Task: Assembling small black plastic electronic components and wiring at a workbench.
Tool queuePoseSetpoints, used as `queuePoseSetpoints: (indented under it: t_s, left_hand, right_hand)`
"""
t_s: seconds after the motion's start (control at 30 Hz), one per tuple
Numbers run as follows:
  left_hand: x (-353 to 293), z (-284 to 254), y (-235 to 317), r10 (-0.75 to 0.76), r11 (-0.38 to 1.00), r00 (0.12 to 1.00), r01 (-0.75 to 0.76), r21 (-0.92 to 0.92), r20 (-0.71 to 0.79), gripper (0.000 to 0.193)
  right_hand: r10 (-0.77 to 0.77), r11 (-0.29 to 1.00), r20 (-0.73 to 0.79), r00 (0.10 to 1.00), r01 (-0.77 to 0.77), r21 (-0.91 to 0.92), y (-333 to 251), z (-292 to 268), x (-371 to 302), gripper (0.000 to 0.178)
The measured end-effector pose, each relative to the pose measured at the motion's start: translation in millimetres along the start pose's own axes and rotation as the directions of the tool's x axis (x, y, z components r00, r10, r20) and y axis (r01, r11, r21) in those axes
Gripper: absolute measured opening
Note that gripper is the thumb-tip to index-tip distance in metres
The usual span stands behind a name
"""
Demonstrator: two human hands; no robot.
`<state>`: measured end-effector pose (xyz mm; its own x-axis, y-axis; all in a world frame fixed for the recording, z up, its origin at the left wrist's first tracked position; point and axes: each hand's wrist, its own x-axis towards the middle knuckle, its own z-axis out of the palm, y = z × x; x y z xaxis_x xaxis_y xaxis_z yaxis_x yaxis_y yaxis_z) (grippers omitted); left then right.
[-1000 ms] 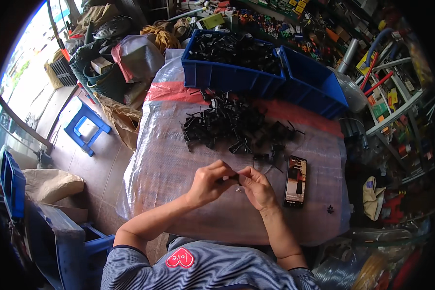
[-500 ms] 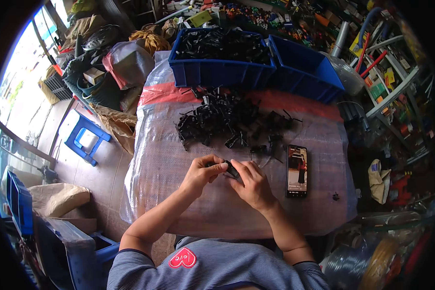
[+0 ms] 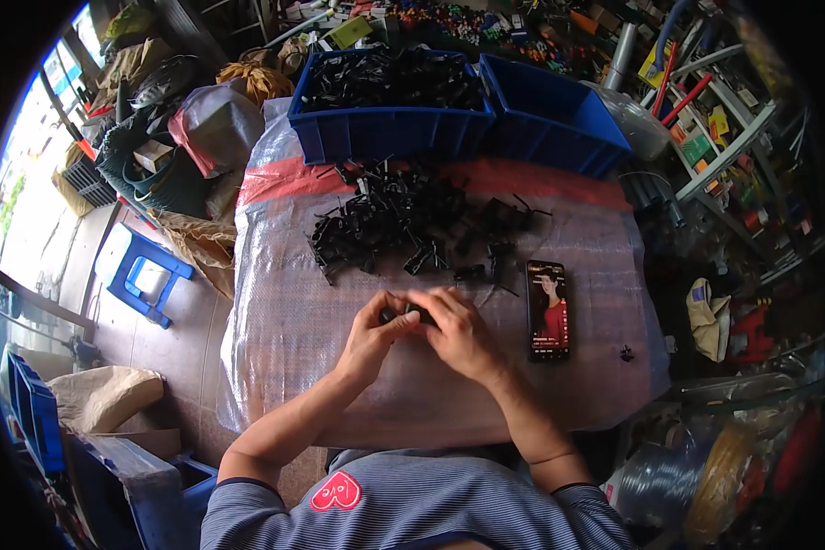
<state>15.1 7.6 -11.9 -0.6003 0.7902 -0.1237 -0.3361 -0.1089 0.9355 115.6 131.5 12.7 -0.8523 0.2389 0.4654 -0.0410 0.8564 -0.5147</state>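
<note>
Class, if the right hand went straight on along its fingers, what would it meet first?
The right hand would likely meet the left hand first, with a small black part between them; exact depth and contact are unclear.

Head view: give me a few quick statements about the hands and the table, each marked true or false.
1. The left hand and right hand meet at a small black part. True.
2. The phone lies on the sheet covering the table. True.
3. The phone is left of both hands. False: it is to their right.
4. The black pile lies between the hands and the filled blue bin. True.
5. The filled blue bin holds white parts. False: they are black.
</note>
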Motion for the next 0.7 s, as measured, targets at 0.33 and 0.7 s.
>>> queuePoseSetpoints:
  t_s: [0.33,0.7]
  left_hand:
    - [14,-16,21,-0.175,0.804,0.978,0.211,-0.556,0.118,0.021]
    - [11,-7,25,-0.230,0.937,0.972,0.233,-0.260,0.042,0.019]
  right_hand:
    - [0.146,0.939,0.052,0.988,-0.122,-0.323,42,-20,-1,0.023]
    - [0.510,0.255,0.062,0.858,-0.219,0.942,10,-21,-2,0.015]
